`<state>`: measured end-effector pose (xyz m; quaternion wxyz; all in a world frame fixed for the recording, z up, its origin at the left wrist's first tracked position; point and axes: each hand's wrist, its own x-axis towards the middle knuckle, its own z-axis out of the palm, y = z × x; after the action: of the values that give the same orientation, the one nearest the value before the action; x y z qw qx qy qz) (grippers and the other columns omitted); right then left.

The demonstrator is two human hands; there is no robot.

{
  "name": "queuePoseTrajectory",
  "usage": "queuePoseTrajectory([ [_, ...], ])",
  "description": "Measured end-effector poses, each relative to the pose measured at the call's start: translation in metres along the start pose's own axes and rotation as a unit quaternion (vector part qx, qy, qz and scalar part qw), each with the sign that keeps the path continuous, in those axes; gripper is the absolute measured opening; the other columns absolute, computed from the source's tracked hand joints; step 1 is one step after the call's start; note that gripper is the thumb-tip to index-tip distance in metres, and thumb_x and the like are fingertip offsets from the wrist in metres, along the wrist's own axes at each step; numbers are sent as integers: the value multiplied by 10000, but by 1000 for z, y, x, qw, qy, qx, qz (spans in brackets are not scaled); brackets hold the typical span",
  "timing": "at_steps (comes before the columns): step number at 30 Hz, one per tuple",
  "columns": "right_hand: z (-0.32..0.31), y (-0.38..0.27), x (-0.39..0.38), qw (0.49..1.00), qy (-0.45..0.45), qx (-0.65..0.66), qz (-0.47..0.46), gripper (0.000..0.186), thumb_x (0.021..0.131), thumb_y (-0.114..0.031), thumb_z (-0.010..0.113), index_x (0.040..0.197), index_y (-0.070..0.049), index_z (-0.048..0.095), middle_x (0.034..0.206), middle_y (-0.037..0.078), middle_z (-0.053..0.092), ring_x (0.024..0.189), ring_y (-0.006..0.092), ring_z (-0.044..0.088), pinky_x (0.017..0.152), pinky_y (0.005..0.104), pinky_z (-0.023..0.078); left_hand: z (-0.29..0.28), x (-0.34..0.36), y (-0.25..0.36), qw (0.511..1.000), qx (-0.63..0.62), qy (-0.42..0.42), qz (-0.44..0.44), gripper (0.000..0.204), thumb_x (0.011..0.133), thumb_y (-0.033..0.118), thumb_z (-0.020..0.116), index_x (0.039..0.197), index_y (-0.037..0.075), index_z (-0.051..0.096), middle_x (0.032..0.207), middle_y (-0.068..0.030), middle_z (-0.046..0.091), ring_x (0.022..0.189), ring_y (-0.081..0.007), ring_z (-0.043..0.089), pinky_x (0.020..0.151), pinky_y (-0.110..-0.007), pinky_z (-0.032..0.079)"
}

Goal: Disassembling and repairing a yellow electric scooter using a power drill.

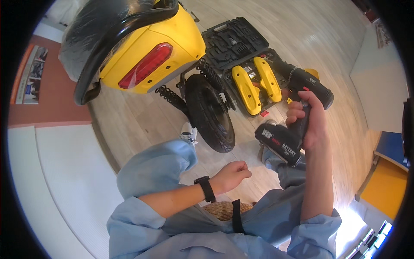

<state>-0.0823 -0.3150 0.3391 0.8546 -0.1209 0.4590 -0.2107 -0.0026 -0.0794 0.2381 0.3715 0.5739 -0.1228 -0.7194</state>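
My right hand (312, 121) is wrapped round the handle of a black cordless drill (317, 90), its large battery (276, 142) at the bottom and its nose angled toward the upper left. My left hand (230, 176) is curled closed above my lap, its palm hidden. Ahead of me stands a yellow scooter (153, 52) with a red rear light (144, 64), two coil shocks and a black rear wheel (209, 121). Beside it, two yellow plastic pieces (246, 88) lie on an open black tool case (235, 39), partly behind the drill.
My bent legs (153, 166) frame a woven seat (217, 209) on the wood-look floor (302, 30). A white panel (56, 168) and red-brown wall (51, 112) run along the left. Blue and yellow furniture (384, 185) stands at the right, near a pale cabinet (371, 86).
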Motion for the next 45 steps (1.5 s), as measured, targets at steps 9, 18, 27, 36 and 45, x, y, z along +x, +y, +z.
queuePoseTrajectory([
  [9, -8, 11, 3, 998, 38, 40, 32, 287, 886, -177, 574, 1094, 20, 549, 655, -33, 453, 511, 58, 426, 525, 240, 436, 0, 2, 31, 996, -83, 28, 22, 106, 918, 144, 543, 839, 74, 549, 714, 40, 452, 653, -58, 400, 599, -216, 331],
  [18, -30, 37, 23, 986, 116, 120, 10, 115, 837, -134, 559, 861, -43, 493, 650, -3, 473, 559, 112, 477, 546, 274, 453, 2, 0, 31, 997, -79, -6, -5, 88, 925, 134, 528, 852, 86, 535, 695, 40, 440, 629, -64, 391, 581, -233, 320],
  [27, -18, 38, 16, 986, 97, 133, 24, 138, 835, -151, 587, 843, -62, 482, 667, -6, 477, 564, 99, 478, 551, 259, 448, -10, 7, 32, 990, -114, 62, -48, 87, 903, 129, 523, 989, 126, 536, 766, 30, 498, 666, -82, 461, 631, -253, 361],
  [36, -14, 23, 16, 982, 107, 152, 7, 144, 833, -152, 584, 827, -57, 477, 698, -3, 481, 584, 93, 485, 566, 263, 475, -39, -6, 63, 928, -257, 268, 32, 810, 858, 185, 546, 1541, 186, 110, 962, -24, 582, 657, -119, 505, 642, -306, 415],
  [45, -10, 31, 17, 985, 117, 125, 12, 148, 836, -153, 584, 847, -46, 483, 702, -2, 486, 581, 93, 489, 564, 262, 476, -73, 7, 48, 944, -258, 206, -10, 871, 884, 210, 522, 1562, 150, -21, 971, -14, 588, 651, -108, 499, 652, -311, 415],
])
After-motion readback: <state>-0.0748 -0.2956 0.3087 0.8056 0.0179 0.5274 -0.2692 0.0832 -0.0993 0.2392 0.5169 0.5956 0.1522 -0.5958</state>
